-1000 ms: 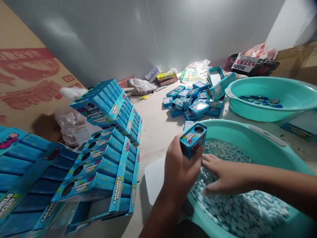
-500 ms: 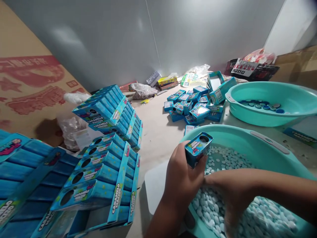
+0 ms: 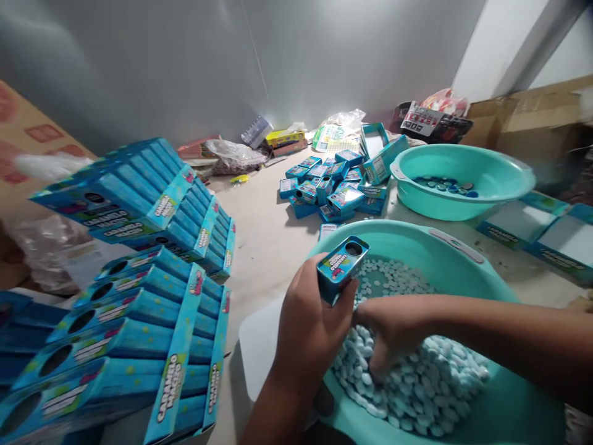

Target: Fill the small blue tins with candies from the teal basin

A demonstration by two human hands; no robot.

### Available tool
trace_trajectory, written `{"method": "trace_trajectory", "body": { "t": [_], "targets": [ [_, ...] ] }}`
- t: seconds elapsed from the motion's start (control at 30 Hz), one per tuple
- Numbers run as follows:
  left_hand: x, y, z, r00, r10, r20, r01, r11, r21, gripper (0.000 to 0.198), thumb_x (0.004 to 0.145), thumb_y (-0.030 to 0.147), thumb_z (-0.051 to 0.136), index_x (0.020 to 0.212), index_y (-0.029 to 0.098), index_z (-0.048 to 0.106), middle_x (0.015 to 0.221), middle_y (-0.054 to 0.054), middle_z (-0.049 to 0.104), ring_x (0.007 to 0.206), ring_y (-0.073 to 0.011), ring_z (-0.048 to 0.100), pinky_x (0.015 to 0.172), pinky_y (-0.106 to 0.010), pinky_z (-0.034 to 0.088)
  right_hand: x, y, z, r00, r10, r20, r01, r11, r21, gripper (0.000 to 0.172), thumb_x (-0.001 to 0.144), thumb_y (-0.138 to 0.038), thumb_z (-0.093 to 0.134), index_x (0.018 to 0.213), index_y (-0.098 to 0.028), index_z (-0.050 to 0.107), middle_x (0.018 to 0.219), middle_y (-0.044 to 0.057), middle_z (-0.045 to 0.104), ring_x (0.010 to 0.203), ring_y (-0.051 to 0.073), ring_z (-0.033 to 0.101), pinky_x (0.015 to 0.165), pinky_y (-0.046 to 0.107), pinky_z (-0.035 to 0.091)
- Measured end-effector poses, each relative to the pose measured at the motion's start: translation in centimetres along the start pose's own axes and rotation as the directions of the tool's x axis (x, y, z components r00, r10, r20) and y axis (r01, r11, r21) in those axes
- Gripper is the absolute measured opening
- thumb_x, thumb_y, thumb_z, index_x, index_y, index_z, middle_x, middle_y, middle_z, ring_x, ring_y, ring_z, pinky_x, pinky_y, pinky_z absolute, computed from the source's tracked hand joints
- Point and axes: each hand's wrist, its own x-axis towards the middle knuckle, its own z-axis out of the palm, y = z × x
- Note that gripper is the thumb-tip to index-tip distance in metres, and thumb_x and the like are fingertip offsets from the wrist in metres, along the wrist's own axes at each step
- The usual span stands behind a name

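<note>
My left hand (image 3: 311, 309) is closed around a small blue caramel box (image 3: 343, 262) with a round black opening in its upper face. It holds the box tilted above the near rim of a turquoise basin (image 3: 482, 272). Inside the basin lies a heap of pale blue-white candies (image 3: 426, 383). My right hand (image 3: 393, 327) reaches in from the right, just below the box, its fingers curled down among the candies. The fingertips are partly buried, and whatever they hold is hidden.
Filled display trays of blue boxes (image 3: 185, 210) are stacked on the left. Loose blue boxes (image 3: 324, 185) lie piled behind the basin. A second turquoise basin (image 3: 500, 179) at the back right holds blue discs. Blue cartons (image 3: 523, 222) lie at the right; a white lid-like sheet (image 3: 262, 346) is under my left arm.
The camera has turned right, so the scene sits further left. My right hand has risen from deep in the candies towards the box. My left hand keeps its hold on the box.
</note>
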Motion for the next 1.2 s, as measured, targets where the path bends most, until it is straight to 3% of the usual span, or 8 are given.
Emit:
{"method": "trace_trajectory", "body": {
  "t": [0.1,0.23,0.5,0.67,0.8,0.87,1.0,1.2],
  "targets": [
    [0.1,0.0,0.1,1.000,-0.002,-0.026,0.002,1.000,0.016,0.033,0.087,0.036,0.071,0.115,0.023,0.059,0.102,-0.004,0.068,0.093,-0.0220,0.067,0.083,-0.038,0.055,0.2,-1.1,-1.7,0.964,0.198,0.179,-0.205,0.978,0.021,0.033,0.057,-0.025,0.080,0.089,-0.020,0.071,0.058,-0.005,0.062,0.046,0.012,0.055,0.040,0.021,0.040],
    [0.3,0.3,0.2,0.991,0.027,-0.130,-0.019,0.998,0.061,0.034,0.084,0.039,0.074,0.111,0.022,0.061,0.098,-0.004,0.069,0.090,-0.0224,0.069,0.079,-0.037,0.056,0.2,-1.8,-3.5,0.963,0.261,0.069,-0.268,0.957,0.113,0.034,0.064,-0.028,0.075,0.096,-0.019,0.070,0.063,-0.002,0.064,0.052,0.014,0.060,0.042,0.020,0.043],
    [0.3,0.7,0.0,0.956,0.006,-0.294,0.002,1.000,0.028,0.035,0.081,0.036,0.077,0.108,0.020,0.061,0.091,-0.003,0.070,0.080,-0.0198,0.069,0.072,-0.033,0.057,-0.7,-2.1,-4.8,0.964,0.260,-0.048,-0.226,0.904,0.362,0.029,0.067,-0.027,0.080,0.091,-0.019,0.066,0.057,-0.003,0.058,0.044,0.010,0.053,0.033,0.016,0.034],
    [0.4,0.1,-0.2,0.991,-0.001,-0.135,0.004,1.000,0.018,0.037,0.085,0.034,0.072,0.117,0.021,0.058,0.101,-0.007,0.070,0.091,-0.0239,0.069,0.078,-0.038,0.057,-1.7,-2.5,-5.8,0.990,0.089,-0.113,-0.004,0.803,0.596,0.027,0.067,-0.026,0.082,0.082,-0.019,0.060,0.055,-0.006,0.054,0.043,0.008,0.050,0.035,0.016,0.034],
    [0.4,-0.2,-0.1,0.995,0.095,0.029,-0.097,0.993,0.066,0.035,0.086,0.030,0.068,0.118,0.020,0.057,0.105,-0.008,0.068,0.096,-0.0257,0.066,0.081,-0.040,0.055,-2.2,-2.7,-6.4,0.954,0.000,-0.300,0.217,0.691,0.690,0.030,0.068,-0.025,0.080,0.084,-0.021,0.055,0.068,-0.006,0.056,0.043,0.005,0.047,0.036,0.016,0.030],
    [0.3,-0.2,-0.1,0.980,0.118,0.157,-0.130,0.990,0.063,0.032,0.087,0.029,0.065,0.117,0.020,0.057,0.105,-0.008,0.067,0.095,-0.0265,0.065,0.079,-0.041,0.055,-2.2,-3.0,-6.4,0.922,0.003,-0.388,0.292,0.653,0.699,0.033,0.068,-0.027,0.078,0.087,-0.022,0.052,0.071,-0.007,0.055,0.042,0.004,0.044,0.034,0.016,0.025],
    [0.2,-0.1,0.0,0.907,0.155,0.391,-0.165,0.986,-0.008,0.032,0.088,0.029,0.063,0.118,0.021,0.058,0.113,-0.009,0.066,0.102,-0.0288,0.064,0.085,-0.045,0.054,-1.7,-3.7,-5.9,0.863,0.072,-0.500,0.357,0.614,0.704,0.037,0.067,-0.029,0.076,0.089,-0.024,0.048,0.071,-0.009,0.049,0.044,0.004,0.041,0.033,0.016,0.022],
    [0.3,-0.1,0.0,0.886,0.167,0.432,-0.157,0.986,-0.059,0.036,0.088,0.030,0.064,0.123,0.022,0.057,0.121,-0.009,0.064,0.111,-0.0292,0.062,0.092,-0.046,0.053,-0.9,-3.8,-4.5,0.813,0.103,-0.573,0.413,0.592,0.692,0.035,0.068,-0.029,0.077,0.090,-0.023,0.049,0.072,-0.008,0.048,0.048,0.004,0.046,0.037,0.016,0.026]
  ]
}}
